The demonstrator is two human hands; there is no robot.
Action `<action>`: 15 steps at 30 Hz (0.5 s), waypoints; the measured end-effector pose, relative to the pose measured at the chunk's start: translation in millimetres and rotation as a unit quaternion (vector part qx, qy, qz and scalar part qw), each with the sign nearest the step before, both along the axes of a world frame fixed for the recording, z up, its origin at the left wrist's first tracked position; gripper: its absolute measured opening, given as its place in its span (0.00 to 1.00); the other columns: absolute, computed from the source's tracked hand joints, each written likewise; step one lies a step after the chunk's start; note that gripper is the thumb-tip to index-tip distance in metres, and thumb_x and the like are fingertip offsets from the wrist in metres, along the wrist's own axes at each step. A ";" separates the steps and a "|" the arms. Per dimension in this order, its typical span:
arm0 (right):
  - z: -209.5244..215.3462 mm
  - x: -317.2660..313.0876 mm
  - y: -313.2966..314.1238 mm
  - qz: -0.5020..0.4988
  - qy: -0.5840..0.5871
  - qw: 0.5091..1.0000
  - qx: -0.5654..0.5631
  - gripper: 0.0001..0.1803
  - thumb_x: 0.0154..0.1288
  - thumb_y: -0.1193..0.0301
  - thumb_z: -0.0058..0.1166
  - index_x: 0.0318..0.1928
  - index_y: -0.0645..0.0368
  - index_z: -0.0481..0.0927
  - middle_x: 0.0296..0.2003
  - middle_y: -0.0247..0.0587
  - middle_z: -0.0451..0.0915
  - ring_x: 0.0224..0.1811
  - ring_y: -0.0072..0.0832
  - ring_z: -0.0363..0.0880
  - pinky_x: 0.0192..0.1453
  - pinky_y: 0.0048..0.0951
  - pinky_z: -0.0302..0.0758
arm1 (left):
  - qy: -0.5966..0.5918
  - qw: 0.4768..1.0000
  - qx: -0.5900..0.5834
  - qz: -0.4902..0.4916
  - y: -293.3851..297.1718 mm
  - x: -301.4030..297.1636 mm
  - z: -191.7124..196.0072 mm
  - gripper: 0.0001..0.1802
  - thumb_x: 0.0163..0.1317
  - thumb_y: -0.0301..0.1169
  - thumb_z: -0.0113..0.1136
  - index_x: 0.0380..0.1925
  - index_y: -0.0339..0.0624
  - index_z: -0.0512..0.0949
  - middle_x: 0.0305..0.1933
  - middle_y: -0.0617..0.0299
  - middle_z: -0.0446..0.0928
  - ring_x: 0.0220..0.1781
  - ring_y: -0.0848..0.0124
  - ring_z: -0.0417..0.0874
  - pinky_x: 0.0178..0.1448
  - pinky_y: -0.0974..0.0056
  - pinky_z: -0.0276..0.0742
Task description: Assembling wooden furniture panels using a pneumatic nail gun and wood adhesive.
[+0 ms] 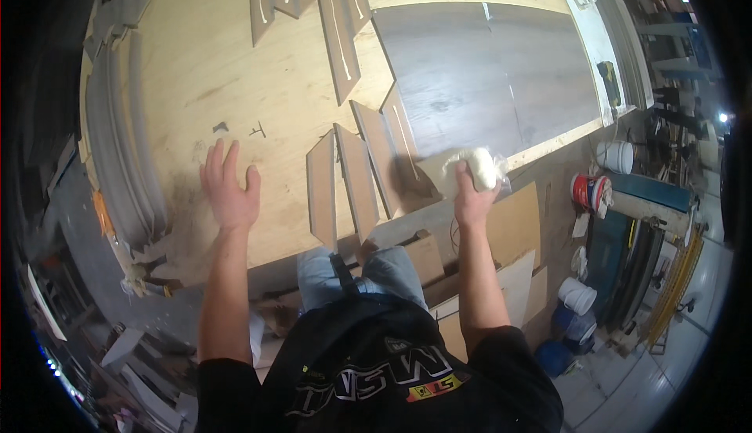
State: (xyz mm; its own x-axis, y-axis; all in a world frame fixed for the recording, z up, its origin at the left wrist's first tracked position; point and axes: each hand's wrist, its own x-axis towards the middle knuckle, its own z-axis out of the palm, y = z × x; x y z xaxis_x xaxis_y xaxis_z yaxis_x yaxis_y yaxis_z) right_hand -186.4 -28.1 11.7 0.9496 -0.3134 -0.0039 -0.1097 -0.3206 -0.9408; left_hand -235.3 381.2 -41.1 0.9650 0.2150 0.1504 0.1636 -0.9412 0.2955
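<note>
Right hand [472, 198]: fingers closed around a white cloth [479, 166], bunched above the knuckles, pressed on a grey panel [470, 80] near the bench's front edge. Left hand [229, 190]: fingers spread flat on the plywood bench [196, 65], holding nothing. Angled grey strips [356, 178] lie between the hands.

The left hand [229, 190] lies flat, fingers spread, on the plywood tabletop [204, 65]. The right hand [472, 196] has its grip closed on a white rag [479, 166], pressed to a grey panel [486, 80]. Narrow strips [356, 178] lie between the hands.
</note>
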 end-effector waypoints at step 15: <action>-16.3 77.3 85.7 0.031 0.011 0.999 0.024 0.15 0.60 0.68 0.74 0.42 0.66 0.87 0.36 0.41 0.87 0.39 0.27 0.85 0.46 0.33 0.80 | -0.007 1.000 -0.004 0.012 -2.1 0.6 1.4 0.31 0.66 0.39 0.62 0.70 0.49 0.72 0.77 0.53 0.65 0.80 0.53 0.61 0.83 0.41 0.49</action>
